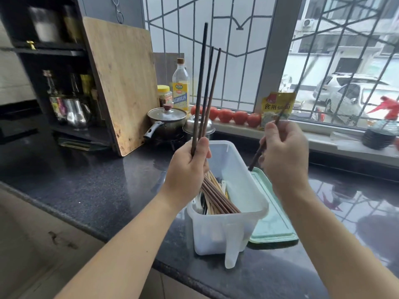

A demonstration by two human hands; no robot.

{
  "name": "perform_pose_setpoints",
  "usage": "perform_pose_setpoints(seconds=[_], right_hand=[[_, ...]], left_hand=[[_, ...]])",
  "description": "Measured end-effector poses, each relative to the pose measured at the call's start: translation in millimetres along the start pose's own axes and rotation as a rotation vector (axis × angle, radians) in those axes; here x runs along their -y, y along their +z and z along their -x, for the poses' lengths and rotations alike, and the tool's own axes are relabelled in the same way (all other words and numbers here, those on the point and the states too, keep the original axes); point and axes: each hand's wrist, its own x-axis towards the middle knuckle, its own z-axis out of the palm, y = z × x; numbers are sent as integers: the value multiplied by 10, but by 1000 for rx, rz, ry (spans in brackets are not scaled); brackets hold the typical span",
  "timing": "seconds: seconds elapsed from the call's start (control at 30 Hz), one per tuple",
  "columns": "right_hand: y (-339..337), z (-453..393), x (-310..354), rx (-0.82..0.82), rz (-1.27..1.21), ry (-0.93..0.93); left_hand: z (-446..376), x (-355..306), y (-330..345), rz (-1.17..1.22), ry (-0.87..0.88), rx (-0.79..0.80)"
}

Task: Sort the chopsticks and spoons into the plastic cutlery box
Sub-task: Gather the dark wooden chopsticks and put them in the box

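The left hand (190, 162) grips three dark chopsticks (203, 87) upright, their tips high above the plastic cutlery box (228, 229) on the bench (86, 180). The right hand (285, 156) pinches a single dark chopstick (259, 152) slanted over the box's far right corner. More chopsticks (218, 197), brown and pale, lie bundled along the box's left side; I cannot make out spoons clearly.

The upright three sit unevenly in the grip; I judge one could slide out and clatter onto the bench. The long tips also wave near the lidded pot (166, 124) and oil bottle (181, 85) behind.

A green lid (274, 225) lies just beside the box on the right. A cutting board (123, 83) leans against the shelf, and tomatoes (233, 116) line the sill.
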Motion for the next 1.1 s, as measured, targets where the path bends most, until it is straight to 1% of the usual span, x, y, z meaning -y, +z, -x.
perform_pose_setpoints(seconds=[0.03, 0.07, 0.1, 0.13, 0.17, 0.23, 0.33, 0.43, 0.53, 0.6, 0.63, 0.7, 0.77, 0.83, 0.9, 0.97, 1.03, 1.1], right_hand=[[-16, -24, 38, 113, 237, -57], [5, -13, 74, 275, 453, -70], [52, 25, 101, 448, 628, -51], [107, 77, 98, 586, 778, -40], [173, 137, 85, 668, 910, -58], [290, 209, 13, 734, 1083, -106], [366, 258, -71, 810, 1217, -137], [386, 320, -116, 792, 1256, -177], [394, 358, -160, 750, 1222, -168], [375, 352, -164, 677, 1160, -183], [356, 339, -163, 624, 1091, -183], [315, 291, -142, 508, 851, -134], [289, 241, -83, 420, 518, -50], [290, 219, -7, 416, 282, -16], [315, 245, 76, 449, 127, 0], [349, 277, 149, 465, 38, 15], [372, 289, 191, 454, 5, 30], [363, 261, 230, 380, -33, 43]], left_hand=[[0, -1, 5, -1, -2, -5], [-5, 1, 10, -13, -1, -17], [-3, 2, 15, -32, 3, -29], [-2, 0, 23, -50, 7, -41], [1, -6, 28, -60, 11, -50], [12, -25, 33, -62, 18, -59], [24, -50, 39, -85, 26, -57], [29, -50, 44, -86, 31, -85], [39, -38, 42, -72, 25, -126], [45, -27, 42, -78, 24, -123], [45, -24, 39, -84, 23, -118], [39, -21, 29, -96, 27, -96], [34, -7, 15, -104, 31, -54], [24, 13, 7, -104, 17, -4], [18, 17, 8, -97, 12, 51], [20, 2, 11, -101, 20, 103], [26, -8, 8, -103, 21, 113], [30, 1, 3, -104, 17, 79]])
